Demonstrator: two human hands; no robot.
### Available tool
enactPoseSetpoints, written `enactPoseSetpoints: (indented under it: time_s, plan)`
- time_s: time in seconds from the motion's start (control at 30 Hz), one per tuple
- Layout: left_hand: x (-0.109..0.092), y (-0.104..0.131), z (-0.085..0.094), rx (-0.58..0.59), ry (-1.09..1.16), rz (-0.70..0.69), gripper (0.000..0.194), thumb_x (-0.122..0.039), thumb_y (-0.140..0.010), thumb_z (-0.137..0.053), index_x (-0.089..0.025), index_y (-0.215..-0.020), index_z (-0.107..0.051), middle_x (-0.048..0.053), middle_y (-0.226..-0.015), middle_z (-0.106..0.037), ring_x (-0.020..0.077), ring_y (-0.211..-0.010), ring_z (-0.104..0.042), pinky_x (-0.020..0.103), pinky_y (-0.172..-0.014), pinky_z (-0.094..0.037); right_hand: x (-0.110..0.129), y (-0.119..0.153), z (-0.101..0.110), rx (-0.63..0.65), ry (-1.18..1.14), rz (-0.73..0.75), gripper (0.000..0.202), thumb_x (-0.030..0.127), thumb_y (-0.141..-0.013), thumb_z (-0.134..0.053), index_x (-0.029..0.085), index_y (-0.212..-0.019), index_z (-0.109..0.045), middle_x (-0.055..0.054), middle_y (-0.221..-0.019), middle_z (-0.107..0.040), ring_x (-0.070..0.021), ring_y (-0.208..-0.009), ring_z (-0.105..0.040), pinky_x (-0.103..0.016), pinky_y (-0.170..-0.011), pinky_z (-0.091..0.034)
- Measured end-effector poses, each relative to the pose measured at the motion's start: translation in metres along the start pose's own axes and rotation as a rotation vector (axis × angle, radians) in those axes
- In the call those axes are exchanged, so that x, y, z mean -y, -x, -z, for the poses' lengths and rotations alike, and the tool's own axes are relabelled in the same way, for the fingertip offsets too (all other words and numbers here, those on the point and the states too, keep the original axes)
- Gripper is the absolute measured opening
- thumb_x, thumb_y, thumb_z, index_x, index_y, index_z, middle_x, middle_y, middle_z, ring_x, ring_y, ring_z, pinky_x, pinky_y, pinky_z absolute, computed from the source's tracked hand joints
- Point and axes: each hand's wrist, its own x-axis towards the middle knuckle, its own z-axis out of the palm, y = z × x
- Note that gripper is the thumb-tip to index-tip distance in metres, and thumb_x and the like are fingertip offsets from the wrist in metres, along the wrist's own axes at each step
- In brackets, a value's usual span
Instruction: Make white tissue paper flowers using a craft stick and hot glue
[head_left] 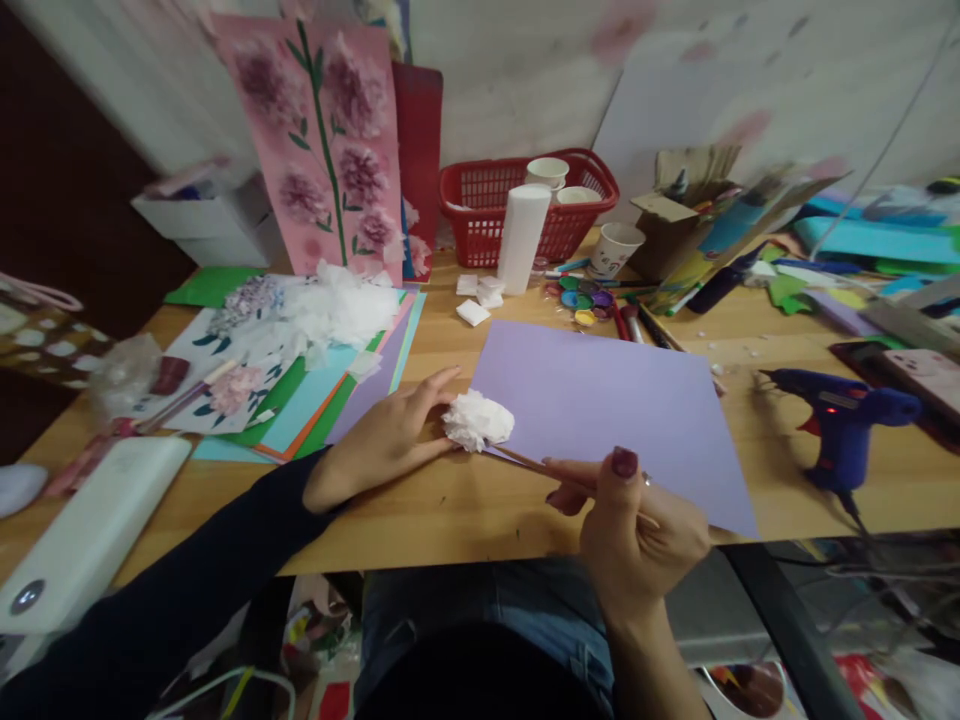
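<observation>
Ideally, the left hand (386,440), fingers spread beside the ruffled white tissue flower (478,420) at the near-left corner of the flat purple sheet (607,410), should steady it lightly while the right hand (637,530), fingers pinching the slim brown stick (519,459), moves gently.

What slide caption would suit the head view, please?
Left hand touches ruffled white tissue; right hand holds a thin stick.

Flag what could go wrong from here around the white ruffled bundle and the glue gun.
The thin stick in the right hand points into the white ruffled bundle; a hard push might tear it.
The glue gun shows a red light, so its nozzle may be hot. Its cord runs off the table; a snag could drag it.
</observation>
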Motion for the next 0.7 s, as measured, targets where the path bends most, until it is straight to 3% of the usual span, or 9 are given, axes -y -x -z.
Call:
enactPoseSetpoints:
  time_s: [0.07,0.13,0.2,0.27,0.33,0.4,0.47,0.6,0.7]
  plan:
    - [0.001,-0.003,0.007,-0.01,0.06,-0.011,0.055,-0.038,-0.087,-0.064,-0.022,-0.136,-0.045,0.012,-0.137,-0.057,0.0253,-0.126,-0.055,0.04,-0.103,-0.046,-0.003,0.001,0.0,-0.013,0.007,-0.007,0.041,0.028,-0.098,-0.049,0.019,-0.069,-0.077,0.003,-0.045,-0.061,-0.006,-0.041,-0.057,-0.02,-0.048,-0.043]
    - [0.003,-0.006,0.016,-0.137,0.172,0.015,0.031,-0.034,-0.092,-0.056,-0.022,-0.121,-0.057,0.011,-0.131,-0.059,0.023,-0.122,-0.056,0.038,-0.102,-0.046,-0.005,0.001,0.0,-0.017,0.009,-0.031,0.043,0.031,-0.098,-0.048,0.019,-0.068,-0.076,0.003,-0.044,-0.06,-0.0066,-0.041,-0.057,-0.021,-0.048,-0.043]
    - [0.005,-0.008,0.024,-0.338,0.312,0.076,0.021,-0.028,-0.095,-0.046,-0.021,-0.111,-0.059,0.006,-0.099,-0.065,0.017,-0.096,-0.063,0.033,-0.089,-0.05,-0.006,0.0,0.001,-0.007,0.006,-0.045,0.045,0.033,-0.099,-0.047,0.019,-0.068,-0.076,0.002,-0.044,-0.06,-0.0073,-0.041,-0.058,-0.021,-0.048,-0.044]
    - [0.005,-0.009,0.029,-0.463,0.42,0.128,0.019,-0.027,-0.096,-0.044,-0.021,-0.108,-0.058,-0.003,-0.069,-0.054,0.0125,-0.068,-0.056,0.027,-0.074,-0.05,-0.007,-0.001,0.004,-0.016,-0.007,-0.054,0.045,0.034,-0.099,-0.047,0.019,-0.067,-0.076,0.002,-0.043,-0.06,-0.0076,-0.04,-0.058,-0.022,-0.048,-0.045]
    - [0.004,-0.007,0.028,-0.438,0.457,0.174,0.017,-0.029,-0.095,-0.046,-0.021,-0.105,-0.057,-0.007,-0.058,-0.043,0.0111,-0.055,-0.047,0.023,-0.061,-0.045,-0.01,-0.002,0.008,-0.049,-0.03,-0.063,0.045,0.035,-0.098,-0.047,0.019,-0.067,-0.076,0.003,-0.043,-0.059,-0.0071,-0.04,-0.057,-0.021,-0.046,-0.044]
    - [0.002,-0.004,0.023,-0.331,0.431,0.247,0.017,-0.034,-0.094,-0.05,-0.02,-0.101,-0.057,-0.009,-0.051,-0.039,0.0097,-0.045,-0.037,0.021,-0.048,-0.035,-0.013,-0.004,0.013,-0.082,-0.072,-0.089,0.043,0.035,-0.098,-0.049,0.02,-0.067,-0.075,0.003,-0.043,-0.058,-0.0064,-0.039,-0.055,-0.021,-0.045,-0.043]
    - [-0.004,-0.001,0.018,-0.263,0.335,0.268,0.018,-0.035,-0.089,-0.058,-0.02,-0.098,-0.059,-0.011,-0.048,-0.038,0.0085,-0.04,-0.032,0.021,-0.045,-0.029,-0.015,-0.006,0.018,-0.072,-0.109,-0.126,0.04,0.036,-0.096,-0.052,0.019,-0.067,-0.073,0.004,-0.044,-0.057,-0.006,-0.04,-0.054,-0.02,-0.045,-0.042]
    - [-0.018,-0.004,0.011,-0.343,0.058,0.033,0.011,-0.027,-0.083,-0.067,-0.019,-0.091,-0.065,-0.003,-0.067,-0.059,0.0133,-0.066,-0.057,0.027,-0.071,-0.045,-0.019,-0.009,0.023,-0.024,-0.105,-0.15,0.034,0.035,-0.095,-0.055,0.019,-0.069,-0.07,0.005,-0.049,-0.06,-0.0057,-0.044,-0.056,-0.018,-0.049,-0.044]
    - [-0.024,-0.01,0.007,-0.324,-0.013,-0.052,0.016,-0.029,-0.082,-0.07,-0.02,-0.095,-0.066,0.004,-0.09,-0.067,0.0186,-0.088,-0.061,0.032,-0.084,-0.047,-0.021,-0.006,0.021,-0.022,-0.137,-0.097,0.035,0.033,-0.098,-0.048,0.019,-0.075,-0.07,0.004,-0.051,-0.061,-0.006,-0.047,-0.057,-0.018,-0.051,-0.045]
